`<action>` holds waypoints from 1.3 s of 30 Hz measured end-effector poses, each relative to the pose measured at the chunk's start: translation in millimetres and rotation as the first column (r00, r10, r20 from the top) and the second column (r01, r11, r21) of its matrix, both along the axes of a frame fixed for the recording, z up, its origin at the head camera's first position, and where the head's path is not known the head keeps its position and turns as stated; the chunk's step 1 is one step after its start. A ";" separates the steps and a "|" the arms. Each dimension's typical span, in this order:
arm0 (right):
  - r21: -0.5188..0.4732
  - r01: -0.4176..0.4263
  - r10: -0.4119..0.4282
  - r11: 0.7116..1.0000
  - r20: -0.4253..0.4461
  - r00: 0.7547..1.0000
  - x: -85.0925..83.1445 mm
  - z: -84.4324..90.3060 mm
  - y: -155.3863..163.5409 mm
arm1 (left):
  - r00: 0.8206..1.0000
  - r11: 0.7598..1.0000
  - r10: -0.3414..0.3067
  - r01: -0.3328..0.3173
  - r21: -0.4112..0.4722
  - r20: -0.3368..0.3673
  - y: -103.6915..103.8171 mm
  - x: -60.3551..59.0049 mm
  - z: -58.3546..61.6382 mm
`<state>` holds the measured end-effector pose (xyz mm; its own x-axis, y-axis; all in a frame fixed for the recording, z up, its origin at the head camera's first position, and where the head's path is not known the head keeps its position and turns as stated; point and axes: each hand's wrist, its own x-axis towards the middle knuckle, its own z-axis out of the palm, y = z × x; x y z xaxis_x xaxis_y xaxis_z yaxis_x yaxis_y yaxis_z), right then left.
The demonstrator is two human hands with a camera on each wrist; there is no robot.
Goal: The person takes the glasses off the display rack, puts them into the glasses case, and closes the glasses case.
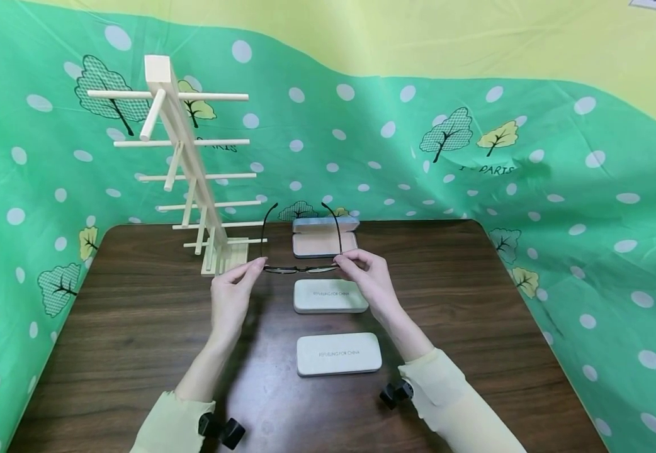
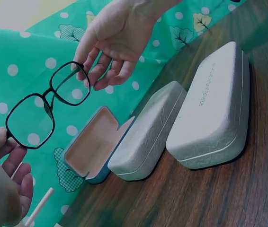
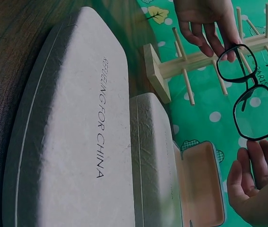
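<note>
Head view shows me the black thin-framed pair of glasses (image 1: pixel 301 267) held in the air above the dark wood-grain desk (image 1: pixel 135 327), between the open case with the peach lining (image 1: pixel 325 242) and the nearer closed pale grey case (image 1: pixel 330 296). My left hand (image 1: pixel 231 299) pinches the frame's left outer corner, and my right hand (image 1: pixel 369 280) pinches the right one, both by the fingertips. The temples are unfolded and point away from me. I judge the glasses light and stiff but fragile: thin rims, slim arms, and lenses that would smudge or scratch. Holding at the corners near the hinges looks right to me; the lenses and the narrow bridge are best left untouched. A second closed pale grey case (image 1: pixel 339 353) lies closest to me, and a pale wooden rack with dowel rungs (image 1: pixel 192 170) stands at the left.
</note>
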<state>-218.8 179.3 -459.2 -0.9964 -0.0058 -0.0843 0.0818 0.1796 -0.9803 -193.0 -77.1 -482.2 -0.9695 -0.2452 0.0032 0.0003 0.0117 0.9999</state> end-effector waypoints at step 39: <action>-0.009 0.121 -0.122 0.993 -0.060 0.991 -3.4 1.7 6.5 | 0.999 1.000 -0.012 0.012 -0.004 -0.040 15.0 -11.4 2.8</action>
<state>-222.2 185.8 -457.5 -0.9931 0.1152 -0.0242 0.0433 0.1664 -0.9851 -204.4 -62.1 -479.5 -0.9715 -0.2332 0.0434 0.0409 0.0152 0.9990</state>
